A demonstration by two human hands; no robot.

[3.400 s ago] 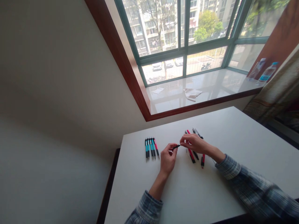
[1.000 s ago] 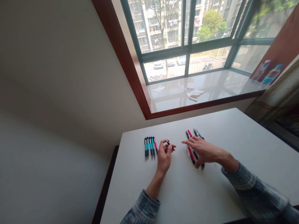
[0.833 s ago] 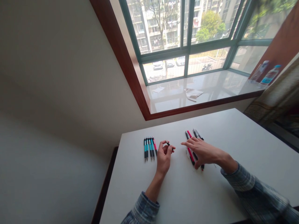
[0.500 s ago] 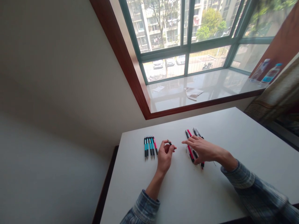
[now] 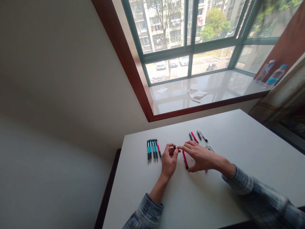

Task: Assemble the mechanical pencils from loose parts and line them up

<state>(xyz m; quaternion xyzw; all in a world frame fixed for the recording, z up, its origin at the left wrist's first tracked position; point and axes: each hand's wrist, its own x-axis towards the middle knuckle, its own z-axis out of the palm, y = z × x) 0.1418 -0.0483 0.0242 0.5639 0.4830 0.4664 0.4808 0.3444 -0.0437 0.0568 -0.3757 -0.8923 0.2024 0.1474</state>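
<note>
Head view: two hands meet over a white table (image 5: 214,200), among pens and pen parts

The left hand (image 5: 169,163) pinches a small dark pen part (image 5: 174,147) in its fingertips; the right hand (image 5: 201,156), just beside it, grips a red barrel (image 5: 185,160) with a black end between thumb and fingers, though whether its forefinger touches the dark part is hard to tell. Left of the hands lies a row of pens (image 5: 152,150), four teal and one red; beyond the right hand lie more red, black and grey pen parts (image 5: 194,137)
</note>
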